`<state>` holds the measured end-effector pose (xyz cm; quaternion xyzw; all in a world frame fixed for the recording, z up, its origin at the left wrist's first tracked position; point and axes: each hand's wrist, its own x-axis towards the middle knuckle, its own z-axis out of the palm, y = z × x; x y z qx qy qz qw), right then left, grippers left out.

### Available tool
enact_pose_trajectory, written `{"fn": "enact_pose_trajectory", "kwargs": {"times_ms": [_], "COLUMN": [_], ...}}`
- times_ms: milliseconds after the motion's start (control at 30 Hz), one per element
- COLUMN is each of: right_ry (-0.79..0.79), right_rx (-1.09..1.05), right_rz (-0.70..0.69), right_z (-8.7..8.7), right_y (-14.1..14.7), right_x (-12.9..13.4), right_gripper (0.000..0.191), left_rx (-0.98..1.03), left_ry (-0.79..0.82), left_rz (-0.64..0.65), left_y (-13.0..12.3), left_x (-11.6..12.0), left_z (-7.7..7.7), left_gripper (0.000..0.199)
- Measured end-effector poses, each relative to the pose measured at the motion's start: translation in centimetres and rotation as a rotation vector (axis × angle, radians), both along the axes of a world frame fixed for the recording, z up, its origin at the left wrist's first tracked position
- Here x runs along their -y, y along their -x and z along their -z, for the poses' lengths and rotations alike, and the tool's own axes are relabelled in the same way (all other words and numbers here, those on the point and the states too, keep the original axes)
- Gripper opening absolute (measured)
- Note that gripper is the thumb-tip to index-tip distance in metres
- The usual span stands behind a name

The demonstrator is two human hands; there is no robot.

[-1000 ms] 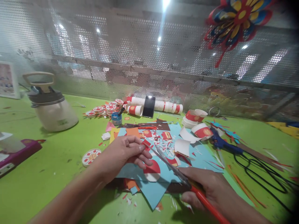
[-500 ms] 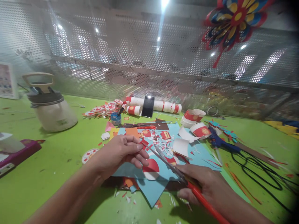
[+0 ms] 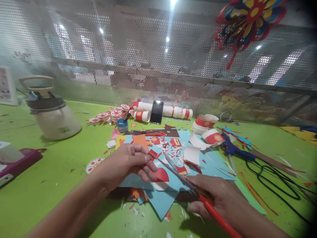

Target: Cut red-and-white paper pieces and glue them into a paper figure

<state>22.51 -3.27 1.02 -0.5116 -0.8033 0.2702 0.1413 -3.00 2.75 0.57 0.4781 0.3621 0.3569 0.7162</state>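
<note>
1. Between one and two o'clock from the left hand's (image 3: 135, 161) fingertips juts the small red paper piece (image 3: 153, 153), seemingly pinched between thumb and forefinger.
2. Toward four o'clock, farther off, the right hand (image 3: 219, 191) grips the red-handled metal scissors (image 3: 204, 200), long axis toward ten, blades parted.
3. Blade-to-piece contact: cannot tell.

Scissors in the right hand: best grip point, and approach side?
Probably the red handle, coming from the near right, where the right hand has it. The scissors slant away toward the far left, blades parted, one tip close to the left hand, so the blade end looks a poor hold.
</note>
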Motion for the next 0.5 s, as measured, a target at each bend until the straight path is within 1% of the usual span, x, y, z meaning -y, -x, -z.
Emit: {"fn": "enact_pose_trajectory", "kwargs": {"times_ms": [200, 367, 500], "right_ry": [-0.034, -0.055, -0.083], "right_rx": [0.051, 0.025, -0.025], "right_rz": [-0.03, -0.04, -0.005], "right_z": [-0.02, 0.13, -0.1], "right_y": [-0.15, -0.26, -0.25], "right_x": [0.04, -0.02, -0.17], "right_gripper": [0.02, 0.022, 0.023], "left_rx": [-0.045, -0.059, -0.096], "left_ry": [0.019, 0.026, -0.015], "left_rz": [0.008, 0.017, -0.051], "left_y": [0.17, -0.06, 0.27], "left_x": [-0.05, 0.08, -0.2], "left_z": [-0.2, -0.13, -0.27], "left_gripper": [0.011, 0.012, 0.012]}}
